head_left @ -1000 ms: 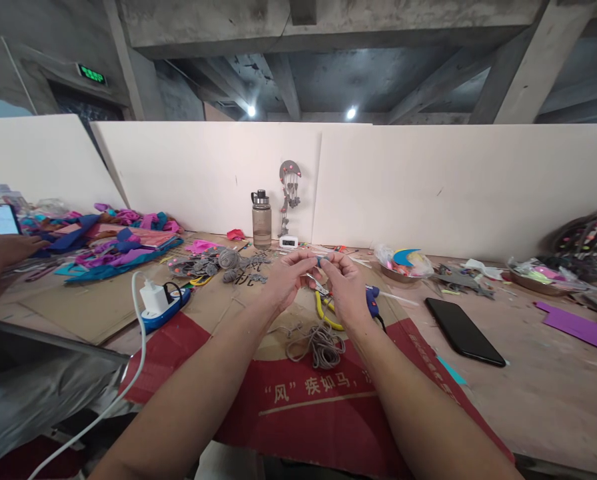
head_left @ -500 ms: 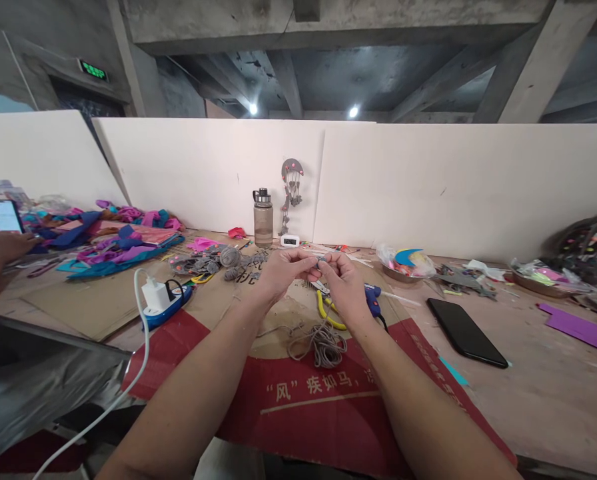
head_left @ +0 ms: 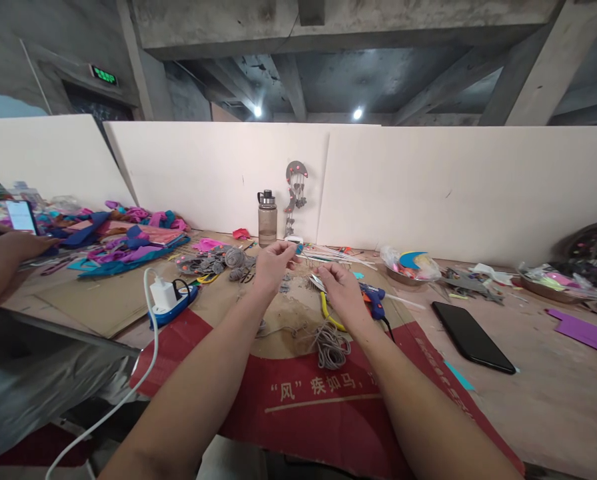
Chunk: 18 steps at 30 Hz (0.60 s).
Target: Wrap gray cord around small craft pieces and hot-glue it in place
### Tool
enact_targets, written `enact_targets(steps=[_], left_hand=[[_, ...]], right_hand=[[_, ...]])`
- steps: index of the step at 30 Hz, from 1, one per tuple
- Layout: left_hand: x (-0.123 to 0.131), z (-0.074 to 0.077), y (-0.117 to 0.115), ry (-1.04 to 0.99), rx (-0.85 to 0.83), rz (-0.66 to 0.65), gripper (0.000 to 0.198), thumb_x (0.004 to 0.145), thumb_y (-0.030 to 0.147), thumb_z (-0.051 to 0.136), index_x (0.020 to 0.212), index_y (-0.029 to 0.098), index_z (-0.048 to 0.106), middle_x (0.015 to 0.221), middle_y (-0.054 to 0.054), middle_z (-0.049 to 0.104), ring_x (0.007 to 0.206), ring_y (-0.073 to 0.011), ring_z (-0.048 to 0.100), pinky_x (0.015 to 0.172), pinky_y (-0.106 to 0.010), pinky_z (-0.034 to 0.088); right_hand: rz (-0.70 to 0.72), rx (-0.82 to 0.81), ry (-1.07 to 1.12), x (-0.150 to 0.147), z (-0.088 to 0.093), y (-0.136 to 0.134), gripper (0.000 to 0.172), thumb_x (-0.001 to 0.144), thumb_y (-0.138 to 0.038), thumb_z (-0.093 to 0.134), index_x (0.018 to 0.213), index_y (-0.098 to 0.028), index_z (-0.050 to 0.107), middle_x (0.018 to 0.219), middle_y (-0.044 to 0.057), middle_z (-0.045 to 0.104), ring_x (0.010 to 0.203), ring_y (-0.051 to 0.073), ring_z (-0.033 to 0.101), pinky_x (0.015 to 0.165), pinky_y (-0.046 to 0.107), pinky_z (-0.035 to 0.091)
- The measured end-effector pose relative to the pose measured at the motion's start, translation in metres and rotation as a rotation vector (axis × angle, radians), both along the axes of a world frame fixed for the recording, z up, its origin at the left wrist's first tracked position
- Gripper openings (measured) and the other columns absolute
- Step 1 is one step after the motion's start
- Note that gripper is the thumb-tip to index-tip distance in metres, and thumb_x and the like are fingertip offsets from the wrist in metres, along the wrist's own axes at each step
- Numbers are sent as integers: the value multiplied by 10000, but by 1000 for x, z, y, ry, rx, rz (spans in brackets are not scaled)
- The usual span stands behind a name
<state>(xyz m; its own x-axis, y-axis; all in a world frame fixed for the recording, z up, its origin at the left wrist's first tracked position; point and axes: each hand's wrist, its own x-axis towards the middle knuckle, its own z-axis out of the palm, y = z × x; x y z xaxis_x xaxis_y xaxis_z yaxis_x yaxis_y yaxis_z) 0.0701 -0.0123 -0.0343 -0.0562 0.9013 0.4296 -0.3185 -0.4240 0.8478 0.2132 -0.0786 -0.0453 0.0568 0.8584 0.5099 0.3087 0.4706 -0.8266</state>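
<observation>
Near the middle, my left hand [head_left: 274,267] is raised over the cardboard, its thumb and fingers pinched on a small bluish-grey piece [head_left: 299,249]. My right hand [head_left: 339,288] is lower and to the right, its fingertips closed together; what they hold is too small to make out. The two hands are apart. Beneath my right hand lie yellow-handled pliers [head_left: 328,312]. A bundle of grey cord [head_left: 331,347] rests on the cardboard [head_left: 328,427] between my forearms. Beside my right wrist is a blue glue gun [head_left: 374,300].
A bottle [head_left: 267,223] stands behind my left hand. At the right lie a black phone [head_left: 471,337] and bowls of scraps [head_left: 411,275]. At the left are a power strip [head_left: 176,310], colourful cloth [head_left: 128,247] and another person's hand [head_left: 21,247] near a lit phone.
My hands have separated: the left moved up and left with the small piece, the right moved slightly lower. The whole view has shifted a little.
</observation>
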Motion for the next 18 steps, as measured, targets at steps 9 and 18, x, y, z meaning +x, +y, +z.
enact_targets(steps=[9, 18], left_hand=[[-40, 0, 35, -436, -200, 103, 141, 648, 214, 714, 719, 134, 622, 629, 13, 613, 520, -56, 563, 439, -141, 391], [-49, -7, 48, -555, -252, 108, 132, 679, 187, 691, 683, 141, 568, 572, 38, 561, 507, -54, 568, 429, -128, 389]], right_hand=[[319, -314, 376, -8, 18, -15, 320, 710, -478, 661, 803, -176, 612, 536, -87, 283, 472, 64, 204, 430, 201, 144], [436, -99, 359, 9, 109, -60, 183, 755, -337, 681, 816, -167, 652, 608, -52, 322, 509, 55, 244, 420, 197, 160]])
